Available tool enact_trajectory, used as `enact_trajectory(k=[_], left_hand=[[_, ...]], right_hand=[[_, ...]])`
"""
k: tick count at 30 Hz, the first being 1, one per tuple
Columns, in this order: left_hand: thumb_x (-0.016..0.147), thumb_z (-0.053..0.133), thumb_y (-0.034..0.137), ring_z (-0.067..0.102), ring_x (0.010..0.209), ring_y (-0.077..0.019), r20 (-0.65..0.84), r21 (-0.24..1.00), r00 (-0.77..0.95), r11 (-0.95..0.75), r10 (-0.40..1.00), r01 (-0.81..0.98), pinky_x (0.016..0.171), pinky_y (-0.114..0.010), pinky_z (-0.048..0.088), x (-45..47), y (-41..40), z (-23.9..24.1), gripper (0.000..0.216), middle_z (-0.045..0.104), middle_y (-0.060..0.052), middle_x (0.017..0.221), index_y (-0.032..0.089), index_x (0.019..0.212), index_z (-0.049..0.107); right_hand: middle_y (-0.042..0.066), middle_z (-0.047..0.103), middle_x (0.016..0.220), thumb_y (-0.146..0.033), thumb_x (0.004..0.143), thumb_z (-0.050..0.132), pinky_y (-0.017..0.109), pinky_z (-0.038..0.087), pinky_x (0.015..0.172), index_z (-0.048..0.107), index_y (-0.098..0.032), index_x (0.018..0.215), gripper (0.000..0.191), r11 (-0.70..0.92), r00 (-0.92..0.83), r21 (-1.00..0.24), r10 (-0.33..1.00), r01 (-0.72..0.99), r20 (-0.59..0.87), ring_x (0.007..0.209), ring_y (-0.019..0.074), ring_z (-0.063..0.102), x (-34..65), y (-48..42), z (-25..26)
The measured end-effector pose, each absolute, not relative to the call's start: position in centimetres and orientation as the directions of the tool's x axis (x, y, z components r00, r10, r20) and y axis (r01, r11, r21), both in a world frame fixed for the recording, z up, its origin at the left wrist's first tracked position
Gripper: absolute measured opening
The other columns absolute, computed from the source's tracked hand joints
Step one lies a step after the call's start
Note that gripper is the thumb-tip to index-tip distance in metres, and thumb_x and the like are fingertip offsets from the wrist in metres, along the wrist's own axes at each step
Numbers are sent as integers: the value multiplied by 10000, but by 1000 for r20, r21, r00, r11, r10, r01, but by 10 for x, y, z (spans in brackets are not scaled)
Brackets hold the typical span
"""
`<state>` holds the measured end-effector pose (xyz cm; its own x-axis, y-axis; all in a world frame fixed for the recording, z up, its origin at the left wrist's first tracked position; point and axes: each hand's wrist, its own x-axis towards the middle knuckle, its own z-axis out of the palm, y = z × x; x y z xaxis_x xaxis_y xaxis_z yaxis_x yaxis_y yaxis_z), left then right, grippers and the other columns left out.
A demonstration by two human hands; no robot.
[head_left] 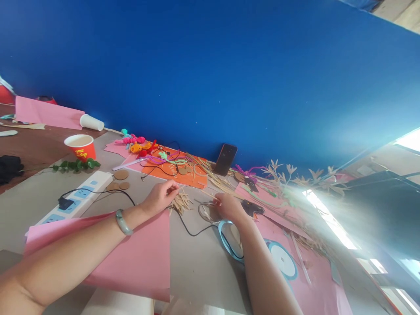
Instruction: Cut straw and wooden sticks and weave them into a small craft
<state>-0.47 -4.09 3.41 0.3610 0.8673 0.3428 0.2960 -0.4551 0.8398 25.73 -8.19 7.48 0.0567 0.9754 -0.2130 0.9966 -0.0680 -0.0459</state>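
My left hand (161, 195), with a pale green bangle (124, 222) on its wrist, is closed at the left edge of a pile of short thin sticks (182, 202). Whatever lies between its fingertips is hidden. Across from it, my right hand (229, 206) pinches a thin pale stick (208, 195) that points towards the pile. Below the right hand lie a clear ring-shaped item (205, 213) and a light blue-rimmed roll (225, 232). A black glue gun (252, 208) rests just right of that hand, and a black cord (193, 234) runs across the table between my arms.
A white power strip (78, 197), a red paper cup (80, 148) and wooden discs (120, 175) are on the left. A phone (225, 159) leans against the blue wall (210, 78). Pink paper (138, 262) lies under my left arm; dried stems (292, 175) spread at right.
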Motion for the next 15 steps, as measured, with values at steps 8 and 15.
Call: enact_trajectory(k=[8,15], left_hand=[[808,523,263,552,605,-107,334,826,368,-458,868,329,562,-202,405,-5,-41,36,109,632,1,699,173,811,585],[793,533,234,550,627,-114,371,801,361,-492,856,341,585,-205,411,-6,-37,31,80,616,1,694,174,791,586]], right_hand=[[41,686,844,-228,765,554,231,308,553,676,-222,803,128,-43,29,-49,964,998,-263,699,150,593,250,-85,79],[61,682,855,-204,752,544,237,321,578,688,-215,821,161,-2,2,1,950,1000,-314,729,162,595,248,-88,82]])
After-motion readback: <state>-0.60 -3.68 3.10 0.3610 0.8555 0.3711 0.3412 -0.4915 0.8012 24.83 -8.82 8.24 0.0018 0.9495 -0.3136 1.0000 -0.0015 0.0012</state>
